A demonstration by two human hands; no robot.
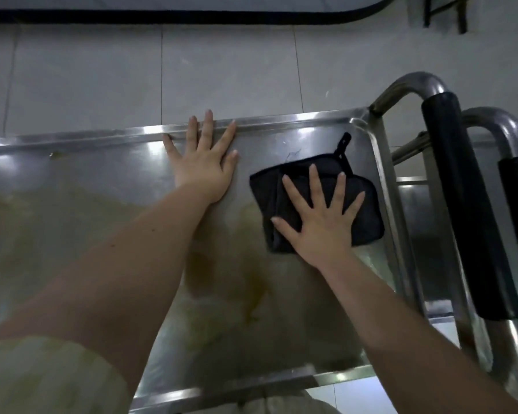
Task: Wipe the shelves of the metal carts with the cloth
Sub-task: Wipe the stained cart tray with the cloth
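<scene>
The top shelf of a steel cart (108, 174) fills the view, its shiny surface reflecting me. A folded black cloth (269, 189) with a hanging loop lies near the shelf's far right corner. My right hand (320, 216) presses flat on the cloth, fingers spread. My left hand (204, 162) lies flat on the bare metal to the left of the cloth, its fingertips over the far rim, holding nothing.
The cart's tubular handle with a black grip (467, 204) rises at the right. A second cart's handle and shelf (500, 135) stand right behind it. Grey floor tiles (87, 76) lie beyond the far rim, with a dark-edged object at the top.
</scene>
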